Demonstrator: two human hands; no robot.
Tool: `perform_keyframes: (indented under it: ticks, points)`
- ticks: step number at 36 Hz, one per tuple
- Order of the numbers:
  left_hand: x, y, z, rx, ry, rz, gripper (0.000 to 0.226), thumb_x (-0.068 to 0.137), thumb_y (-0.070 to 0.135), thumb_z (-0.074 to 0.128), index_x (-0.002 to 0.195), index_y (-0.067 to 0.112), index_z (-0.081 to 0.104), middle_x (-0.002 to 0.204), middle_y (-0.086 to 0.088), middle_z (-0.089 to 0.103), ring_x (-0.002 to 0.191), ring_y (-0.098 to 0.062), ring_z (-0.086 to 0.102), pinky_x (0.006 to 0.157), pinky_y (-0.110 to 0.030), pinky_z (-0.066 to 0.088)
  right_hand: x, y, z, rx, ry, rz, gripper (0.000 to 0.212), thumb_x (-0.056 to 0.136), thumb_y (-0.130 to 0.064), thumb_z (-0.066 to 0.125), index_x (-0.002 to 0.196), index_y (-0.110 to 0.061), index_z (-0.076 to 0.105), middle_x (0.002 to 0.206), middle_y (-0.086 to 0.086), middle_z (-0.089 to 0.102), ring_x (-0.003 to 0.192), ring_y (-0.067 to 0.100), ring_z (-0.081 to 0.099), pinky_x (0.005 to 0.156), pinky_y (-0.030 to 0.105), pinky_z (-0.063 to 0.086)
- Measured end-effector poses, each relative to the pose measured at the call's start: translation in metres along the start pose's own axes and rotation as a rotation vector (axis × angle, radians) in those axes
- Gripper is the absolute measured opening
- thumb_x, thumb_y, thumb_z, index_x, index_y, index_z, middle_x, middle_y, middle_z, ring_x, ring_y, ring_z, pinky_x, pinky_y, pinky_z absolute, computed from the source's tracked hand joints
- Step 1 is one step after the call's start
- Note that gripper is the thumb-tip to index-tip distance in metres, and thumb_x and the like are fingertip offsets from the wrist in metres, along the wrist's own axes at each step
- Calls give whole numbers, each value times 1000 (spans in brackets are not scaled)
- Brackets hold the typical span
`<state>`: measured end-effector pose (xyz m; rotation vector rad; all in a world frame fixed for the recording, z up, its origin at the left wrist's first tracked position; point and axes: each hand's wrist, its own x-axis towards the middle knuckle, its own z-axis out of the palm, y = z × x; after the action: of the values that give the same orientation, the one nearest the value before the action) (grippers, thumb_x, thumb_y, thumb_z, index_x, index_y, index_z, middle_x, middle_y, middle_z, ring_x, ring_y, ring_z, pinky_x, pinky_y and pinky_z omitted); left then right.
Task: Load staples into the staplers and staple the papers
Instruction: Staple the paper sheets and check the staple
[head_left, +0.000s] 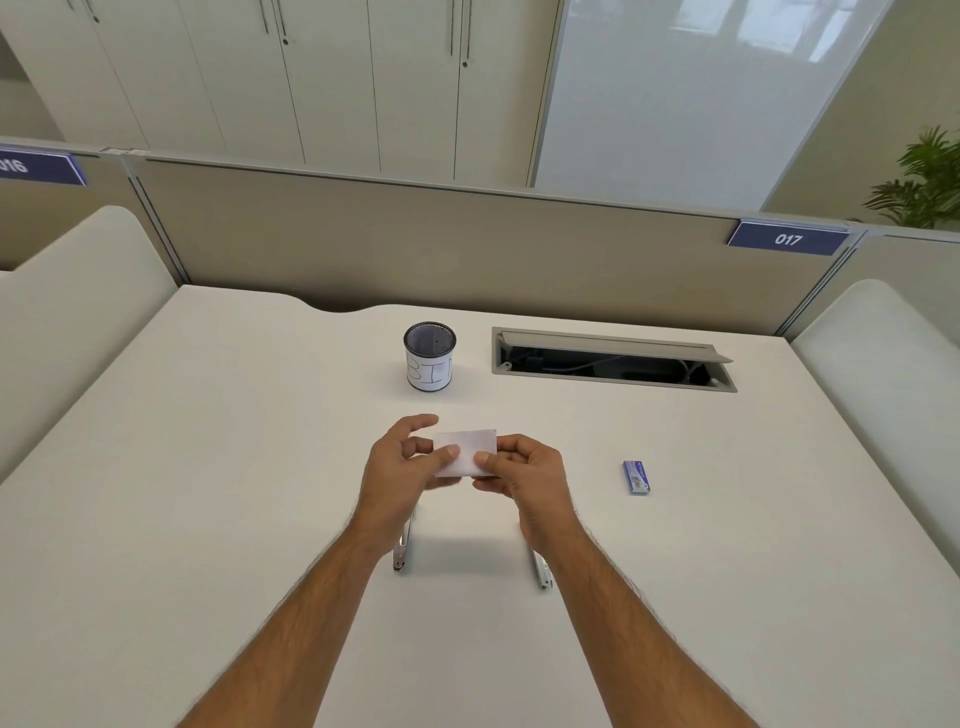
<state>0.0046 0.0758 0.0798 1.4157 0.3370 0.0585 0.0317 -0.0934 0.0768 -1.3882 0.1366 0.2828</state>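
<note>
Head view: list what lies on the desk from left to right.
Metal strip under the left wrist → mesh cup → small paper pinched by the left hand and the right hand → metal strip under the right wrist → open cable hatch → staple box.

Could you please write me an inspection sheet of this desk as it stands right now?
Surface: white desk, smooth, no marks seen.
Job's things: small white paper held above the desk; two metal staplers lie on the desk, mostly hidden under the wrists; blue staple box lies to the right.
Clutter: mesh cup with a handwritten label, behind the hands.
Grippers: left hand and right hand both pinch the paper with thumb and fingers.
Cables: seen inside the open cable hatch at the back of the desk.
Surroundings: beige partition, sign 017, cabinets, plant.
</note>
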Motion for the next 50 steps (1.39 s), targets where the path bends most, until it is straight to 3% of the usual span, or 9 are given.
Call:
perform_keyframes:
  ticks: [2,5,16,25,31,41,46,50]
  points:
    - [-3,3,1,-30,-80,-87,31,87,7,78,115,5,66,89,-19,70,78,-37,75,75,-46,64,1,0,0,1,10,-13,15,85,1,75,100,4,71,95,24,76,80,27,74,74,36,61]
    - [-6,2,1,3,-149,-157,25,87,11,77,102,-7,72,84,-19,68,71,-31,71,73,-44,63,1,-2,0,0,12,-26,15,85,0,75,99,3,71,95,22,77,81,28,74,74,36,61]
    - [-3,0,2,25,-165,-166,14,85,6,78,93,-5,78,77,-18,69,68,-28,66,69,-39,62,0,-2,1,-15,-2,-34,15,85,-2,75,99,-1,73,95,17,78,83,24,73,74,34,59]
    - [-1,-2,7,44,-80,-68,11,84,11,81,89,1,81,70,-13,71,64,-23,65,64,-33,59,-2,0,4,21,-38,23,33,83,-6,80,113,-2,67,98,30,72,79,29,72,72,37,60]
    - [-3,-3,6,21,-87,-84,12,84,9,80,87,-2,80,70,-16,70,64,-24,66,64,-33,58,-3,1,2,25,-7,0,31,83,-2,80,110,2,66,84,23,72,74,30,72,71,38,60]
    - [0,-1,-1,57,-151,-155,16,84,7,80,89,-7,77,71,-17,68,62,-24,63,60,-31,58,-3,4,0,25,23,-24,18,92,5,66,110,7,66,89,32,73,71,32,74,71,39,63]
    - [3,1,-5,184,-176,-141,25,83,18,83,86,-5,74,62,-8,61,54,-19,53,53,-29,47,-3,4,-2,-11,44,-53,12,92,3,67,105,3,68,82,25,75,70,32,73,73,42,64]
    - [4,1,-7,254,-156,-116,37,79,26,87,69,1,61,54,-2,48,49,-16,40,48,-28,36,-2,3,-1,-10,58,-50,13,91,3,69,104,4,66,81,25,75,69,32,73,72,43,64]
